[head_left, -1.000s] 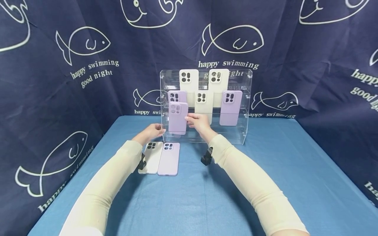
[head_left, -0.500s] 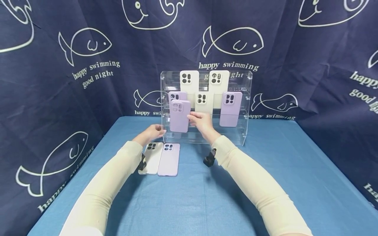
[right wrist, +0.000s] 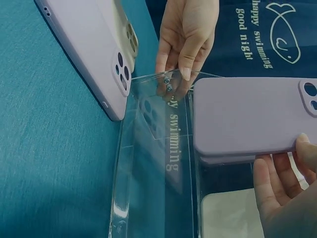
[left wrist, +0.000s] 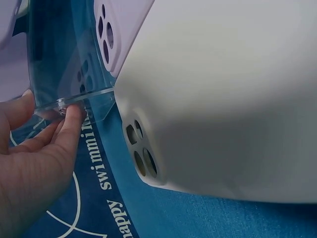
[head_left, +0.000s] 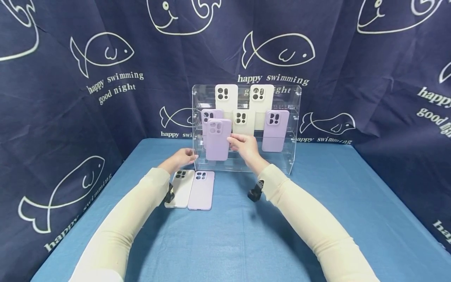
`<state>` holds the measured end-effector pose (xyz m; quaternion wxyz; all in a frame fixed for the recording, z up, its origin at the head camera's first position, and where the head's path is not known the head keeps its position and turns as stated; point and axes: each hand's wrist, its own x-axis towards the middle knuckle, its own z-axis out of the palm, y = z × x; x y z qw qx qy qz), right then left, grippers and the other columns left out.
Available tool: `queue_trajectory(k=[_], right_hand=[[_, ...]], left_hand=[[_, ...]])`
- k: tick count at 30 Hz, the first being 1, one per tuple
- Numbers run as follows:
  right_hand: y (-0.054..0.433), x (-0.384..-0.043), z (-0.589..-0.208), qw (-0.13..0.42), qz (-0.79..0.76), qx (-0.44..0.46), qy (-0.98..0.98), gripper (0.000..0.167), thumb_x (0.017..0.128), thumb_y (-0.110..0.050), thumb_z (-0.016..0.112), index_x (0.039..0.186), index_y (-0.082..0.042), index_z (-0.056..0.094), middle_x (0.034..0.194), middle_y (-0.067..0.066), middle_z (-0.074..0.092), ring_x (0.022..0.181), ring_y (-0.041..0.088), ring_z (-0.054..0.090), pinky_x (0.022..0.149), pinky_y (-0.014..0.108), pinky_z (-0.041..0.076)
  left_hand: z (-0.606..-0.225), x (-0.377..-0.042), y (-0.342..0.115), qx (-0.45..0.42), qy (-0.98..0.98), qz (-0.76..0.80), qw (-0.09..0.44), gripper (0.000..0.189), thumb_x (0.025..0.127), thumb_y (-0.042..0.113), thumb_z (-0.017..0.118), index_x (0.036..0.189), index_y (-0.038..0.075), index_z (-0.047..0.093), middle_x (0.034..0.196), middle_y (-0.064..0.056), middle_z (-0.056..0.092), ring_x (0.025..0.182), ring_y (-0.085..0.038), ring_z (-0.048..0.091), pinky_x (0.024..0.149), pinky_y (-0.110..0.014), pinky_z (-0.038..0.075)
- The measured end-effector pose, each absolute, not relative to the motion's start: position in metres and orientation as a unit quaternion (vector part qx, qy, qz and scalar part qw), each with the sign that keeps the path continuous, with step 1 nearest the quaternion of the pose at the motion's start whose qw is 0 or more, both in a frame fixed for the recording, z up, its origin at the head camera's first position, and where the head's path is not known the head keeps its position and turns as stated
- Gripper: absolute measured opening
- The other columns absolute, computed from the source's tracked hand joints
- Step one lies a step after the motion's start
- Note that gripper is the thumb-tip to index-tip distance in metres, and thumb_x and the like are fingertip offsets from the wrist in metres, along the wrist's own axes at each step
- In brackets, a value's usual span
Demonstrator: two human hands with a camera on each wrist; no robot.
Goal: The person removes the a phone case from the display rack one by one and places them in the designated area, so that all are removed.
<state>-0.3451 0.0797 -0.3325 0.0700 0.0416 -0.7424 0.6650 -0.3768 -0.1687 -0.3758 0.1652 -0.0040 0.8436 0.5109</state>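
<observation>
My right hand [head_left: 246, 148] pinches a lilac phone case [head_left: 218, 143] by its right edge, thumb in front. The case stands upright before the lower left of a clear acrylic display stand [head_left: 246, 163] and partly hides another lilac phone case [head_left: 219, 114] on the stand. In the right wrist view, the held phone case [right wrist: 242, 116] has its camera cutouts at the far right. My left hand [head_left: 180, 157] grips the stand's left side near the bottom. In the left wrist view, its thumb and fingers lie on either side of the clear panel [left wrist: 74, 99].
Higher on the stand are two white phone cases [head_left: 226, 102], with a third white phone case [head_left: 246, 126] and a lilac phone case [head_left: 276, 135] below. A white phone case [head_left: 183, 190] and a lilac phone case [head_left: 201, 192] lie side by side on the blue tablecloth [head_left: 225, 243].
My right hand has lifted the lilac phone case from the stand's lower left and drawn it rightward and toward me. My left hand stays at the stand's side.
</observation>
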Motion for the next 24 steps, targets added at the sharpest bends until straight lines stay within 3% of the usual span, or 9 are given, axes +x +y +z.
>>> queue_trajectory(k=[10,17,24], right_hand=[[0.087,-0.334,-0.330,0.046,0.684,0.038,-0.727,0.035,0.090,-0.013,0.070,0.119,0.005,0.066,0.117,0.024,0.067,0.074,0.008,0.068,0.092,0.043,0.059],[0.093,-0.328,-0.340,0.023,0.700,0.027,-0.713,0.034,0.091,-0.010,0.068,0.119,0.007,0.065,0.117,0.027,0.066,0.071,0.007,0.067,0.089,0.044,0.060],[0.099,-0.325,-0.351,0.001,0.713,0.029,-0.701,0.034,0.091,-0.008,0.068,0.119,0.009,0.064,0.098,0.015,0.070,0.070,0.009,0.067,0.087,0.044,0.060]], left_hand=[[-0.378,-0.379,-0.171,0.000,0.837,0.521,0.167,0.056,0.103,0.015,0.047,0.150,-0.004,0.024,0.155,-0.022,0.029,0.139,-0.033,0.039,0.119,-0.040,0.035],[-0.377,-0.378,-0.170,0.001,0.837,0.522,0.163,0.058,0.103,0.015,0.048,0.151,-0.004,0.023,0.155,-0.023,0.028,0.140,-0.033,0.039,0.119,-0.039,0.035],[-0.376,-0.378,-0.169,-0.005,0.835,0.526,0.162,0.057,0.102,0.014,0.049,0.150,-0.004,0.024,0.155,-0.022,0.028,0.140,-0.032,0.038,0.118,-0.038,0.035]])
